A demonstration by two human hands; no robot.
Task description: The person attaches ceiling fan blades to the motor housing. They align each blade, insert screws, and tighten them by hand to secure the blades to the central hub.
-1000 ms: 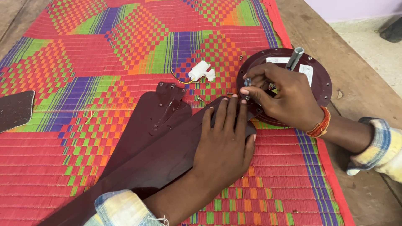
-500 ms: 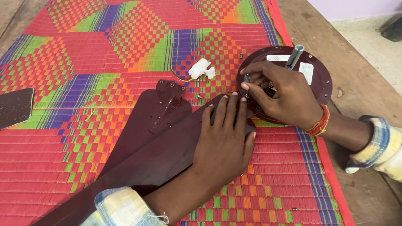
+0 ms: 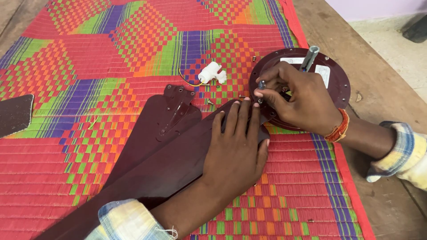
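Note:
My left hand (image 3: 235,146) lies flat, fingers spread, pressing a dark maroon fan blade (image 3: 178,164) against the rim of a round maroon fan motor (image 3: 336,95). My right hand (image 3: 302,100) rests on the motor and pinches a small metal screw (image 3: 262,84) upright between thumb and fingers, right at the blade's end. A grey metal shaft (image 3: 309,57) sticks up from the motor's middle. A second maroon blade (image 3: 164,120) lies under and to the left of the first.
A bright woven mat (image 3: 111,58) in red, green and purple covers the wooden surface (image 3: 338,26). A white plastic connector (image 3: 210,72) with a yellow wire lies near the motor. Loose screws (image 3: 210,102) sit beside it. Another dark blade tip (image 3: 15,114) shows at the left edge.
My right hand's fingers have shifted slightly on the screw at the motor's rim. The left hand stays flat on the blade.

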